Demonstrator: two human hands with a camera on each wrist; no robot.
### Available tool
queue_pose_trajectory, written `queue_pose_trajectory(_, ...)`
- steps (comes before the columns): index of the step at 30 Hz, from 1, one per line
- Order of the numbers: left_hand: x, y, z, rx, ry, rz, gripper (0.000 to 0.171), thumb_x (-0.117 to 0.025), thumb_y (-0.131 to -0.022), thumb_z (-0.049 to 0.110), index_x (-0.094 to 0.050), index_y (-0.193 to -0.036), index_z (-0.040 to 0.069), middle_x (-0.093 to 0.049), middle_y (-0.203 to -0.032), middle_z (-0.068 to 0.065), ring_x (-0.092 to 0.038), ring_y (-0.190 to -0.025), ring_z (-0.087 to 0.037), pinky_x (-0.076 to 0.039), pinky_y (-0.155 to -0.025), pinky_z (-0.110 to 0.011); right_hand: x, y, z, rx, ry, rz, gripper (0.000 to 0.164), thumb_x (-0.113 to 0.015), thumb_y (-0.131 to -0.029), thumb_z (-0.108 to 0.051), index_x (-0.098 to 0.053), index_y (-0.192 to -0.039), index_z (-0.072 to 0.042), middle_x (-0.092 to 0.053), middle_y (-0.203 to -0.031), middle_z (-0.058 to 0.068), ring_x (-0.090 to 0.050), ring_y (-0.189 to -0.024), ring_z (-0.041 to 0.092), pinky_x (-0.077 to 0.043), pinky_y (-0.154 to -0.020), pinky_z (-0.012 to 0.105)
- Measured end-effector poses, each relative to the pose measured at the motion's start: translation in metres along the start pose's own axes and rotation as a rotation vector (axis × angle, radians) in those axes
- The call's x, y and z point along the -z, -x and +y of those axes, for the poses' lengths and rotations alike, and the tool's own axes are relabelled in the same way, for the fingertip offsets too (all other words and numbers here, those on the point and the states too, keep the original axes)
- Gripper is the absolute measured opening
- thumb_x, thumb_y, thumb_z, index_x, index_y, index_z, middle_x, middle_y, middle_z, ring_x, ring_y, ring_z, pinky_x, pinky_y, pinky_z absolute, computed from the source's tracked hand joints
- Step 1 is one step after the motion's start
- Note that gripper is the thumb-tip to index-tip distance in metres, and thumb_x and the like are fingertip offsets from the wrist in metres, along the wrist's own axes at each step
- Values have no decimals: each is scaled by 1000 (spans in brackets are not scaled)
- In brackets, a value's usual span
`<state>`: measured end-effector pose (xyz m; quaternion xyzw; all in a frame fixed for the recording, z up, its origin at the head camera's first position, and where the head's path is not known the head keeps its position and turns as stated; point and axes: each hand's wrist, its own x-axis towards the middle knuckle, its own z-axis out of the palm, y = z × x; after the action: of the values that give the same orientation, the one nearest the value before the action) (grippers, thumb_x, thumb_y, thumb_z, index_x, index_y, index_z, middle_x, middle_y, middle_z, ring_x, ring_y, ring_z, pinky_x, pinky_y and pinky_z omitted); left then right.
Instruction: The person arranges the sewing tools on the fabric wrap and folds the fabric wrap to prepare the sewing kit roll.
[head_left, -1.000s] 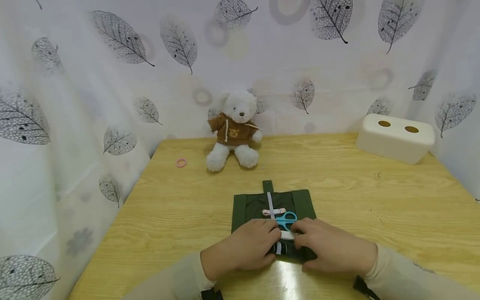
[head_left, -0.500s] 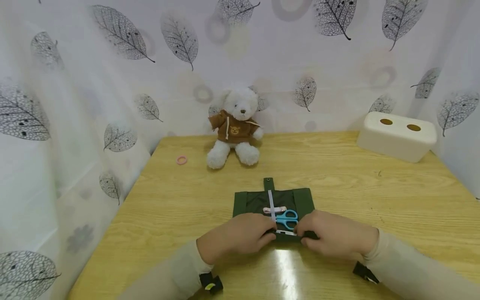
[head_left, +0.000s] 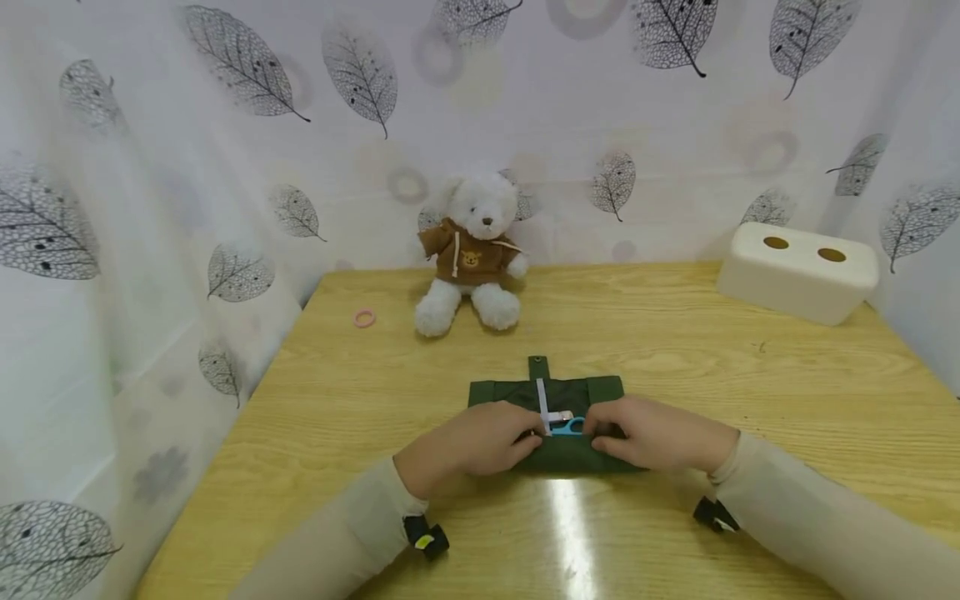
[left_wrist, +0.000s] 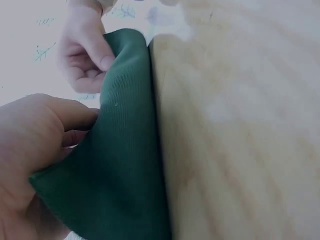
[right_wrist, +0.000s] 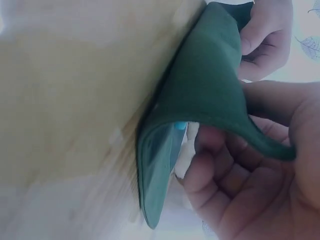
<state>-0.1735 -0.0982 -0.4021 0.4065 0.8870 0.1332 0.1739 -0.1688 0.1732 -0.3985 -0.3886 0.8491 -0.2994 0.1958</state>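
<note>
A dark green fabric pouch (head_left: 581, 457) lies on the table with its near part folded up and over. My left hand (head_left: 483, 437) pinches the folded edge on the left, and my right hand (head_left: 652, 432) pinches it on the right. Blue-handled scissors (head_left: 567, 427) show partly above the fold, under a pale strap (head_left: 543, 404). Beside the strap is a small whitish band-like item (head_left: 560, 416). From the left wrist the green fabric (left_wrist: 125, 135) curves up under the thumb. The right wrist view shows the fold's open side (right_wrist: 165, 150), with fingers inside and thumb outside.
A white teddy bear (head_left: 472, 258) in a brown hoodie sits at the back of the wooden table (head_left: 337, 417). To its left lies a pink ring (head_left: 364, 317). A cream box (head_left: 798, 271) with two holes stands at the back right, before a leaf-print curtain (head_left: 555, 100).
Both hands have taken the pouch's near edge and lifted it away from me. The fold now covers the white and black items and most of the scissors.
</note>
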Motion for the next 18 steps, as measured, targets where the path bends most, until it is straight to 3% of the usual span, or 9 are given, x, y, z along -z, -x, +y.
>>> queue_pose_trajectory(5,10,4,-14,39,58,6,20,-57,-105,21,-65,-122,17,-69,-115,4,-64,-94,-3,-52,-82,-24,2,-2,6,-14,67,48,9,-64,-101,-17,-67,-109,-15,-68,-93,-10,-60,-75,-1,-53,-68,26)
queue_pose_trajectory(8,11,6,-22,50,33,-2,15,-59,-104,19,-65,-117,17,-68,-112,3,-64,-94,-7,-53,-82,-26,3,-3,10,-5,90,58,8,-64,-100,-13,-68,-107,-16,-68,-95,-10,-60,-77,-1,-53,-69,26)
queue_pose_trajectory(13,8,9,-25,34,-130,-16,6,-62,-102,18,-68,-104,18,-62,-102,4,-58,-91,-10,-51,-80,-27,3,-5,16,3,113,52,10,-64,-100,-12,-70,-102,-20,-67,-95,-10,-59,-81,0,-54,-71,28)
queue_pose_trajectory(18,6,8,-14,-41,-341,125,13,-61,-101,20,-73,-104,21,-60,-105,2,-54,-94,-16,-48,-84,-32,3,-9,18,10,143,49,11,-65,-100,-14,-69,-97,-23,-67,-94,-11,-60,-84,2,-54,-73,30)
